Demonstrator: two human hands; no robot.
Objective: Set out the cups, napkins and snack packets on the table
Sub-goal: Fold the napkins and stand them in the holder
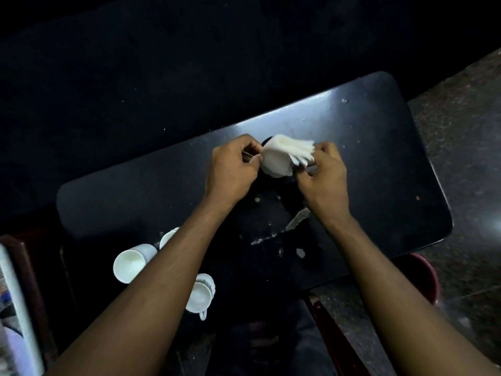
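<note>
dim scene; glare on table (352, 109) far edge; corners dark, blurred.

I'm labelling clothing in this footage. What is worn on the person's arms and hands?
Nothing visible: the left hand and right hand are bare, with no gloves, rings, watch or bands. Both forearms are uncovered to the frame edge, so no sleeves show.

Head camera, steeply down, close over table (379, 147).
</note>
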